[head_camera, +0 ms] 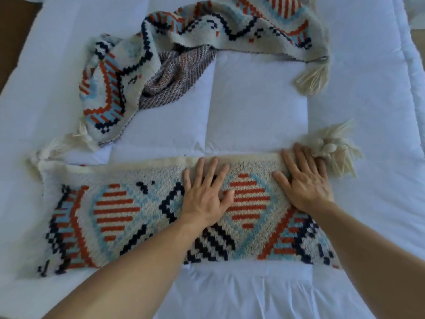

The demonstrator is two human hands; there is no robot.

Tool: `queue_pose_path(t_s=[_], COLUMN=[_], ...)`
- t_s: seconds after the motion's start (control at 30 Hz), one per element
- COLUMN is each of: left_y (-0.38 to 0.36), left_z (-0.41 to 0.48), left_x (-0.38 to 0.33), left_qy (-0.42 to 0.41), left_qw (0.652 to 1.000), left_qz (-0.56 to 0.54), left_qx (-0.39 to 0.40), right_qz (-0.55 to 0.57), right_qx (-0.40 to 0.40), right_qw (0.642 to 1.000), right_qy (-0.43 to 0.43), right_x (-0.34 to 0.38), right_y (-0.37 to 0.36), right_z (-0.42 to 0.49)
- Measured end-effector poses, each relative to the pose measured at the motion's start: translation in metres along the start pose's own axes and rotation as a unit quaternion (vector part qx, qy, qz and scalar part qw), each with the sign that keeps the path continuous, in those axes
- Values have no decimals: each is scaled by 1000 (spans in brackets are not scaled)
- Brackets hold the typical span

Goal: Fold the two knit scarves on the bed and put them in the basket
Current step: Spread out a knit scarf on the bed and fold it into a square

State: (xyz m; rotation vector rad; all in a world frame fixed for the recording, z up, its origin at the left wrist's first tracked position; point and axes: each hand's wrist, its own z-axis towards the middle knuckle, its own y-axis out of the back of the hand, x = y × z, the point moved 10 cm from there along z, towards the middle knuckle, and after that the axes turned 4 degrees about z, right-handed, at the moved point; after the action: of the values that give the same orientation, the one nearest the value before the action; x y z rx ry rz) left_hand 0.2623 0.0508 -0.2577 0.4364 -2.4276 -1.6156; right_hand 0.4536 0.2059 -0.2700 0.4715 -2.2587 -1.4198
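A cream knit scarf [119, 210] with rust, light blue and navy patterns lies flat across the near part of the white bed, its tassels at both far corners. My left hand [204, 194] presses flat on its middle, fingers spread. My right hand [303, 180] presses flat near its right end, beside the cream tassel [335, 150]. A second scarf [207, 40] of the same pattern lies crumpled and twisted farther back, part of its grey reverse side showing. No basket is in view.
The white quilted duvet [257, 104] covers the whole bed. A strip of brown floor [13, 31] shows past the bed's left edge.
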Motion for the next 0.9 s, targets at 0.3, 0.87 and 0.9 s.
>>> queue_pose_path(t_s=[0.3, 0.87, 0.9], left_y=[5, -5, -6], left_z=[-48, -47, -44], left_x=[-36, 11, 24], left_qy=[-121, -64, -45], left_qw=[990, 996, 997], left_qz=[-20, -5, -5], left_qx=[-66, -69, -63], right_qz=[-16, -9, -8], right_qx=[-37, -45, -33], right_qw=[992, 990, 991], right_qy=[119, 133, 132], right_x=[78, 131, 139], right_y=[-1, -14, -18], right_z=[-76, -70, -61])
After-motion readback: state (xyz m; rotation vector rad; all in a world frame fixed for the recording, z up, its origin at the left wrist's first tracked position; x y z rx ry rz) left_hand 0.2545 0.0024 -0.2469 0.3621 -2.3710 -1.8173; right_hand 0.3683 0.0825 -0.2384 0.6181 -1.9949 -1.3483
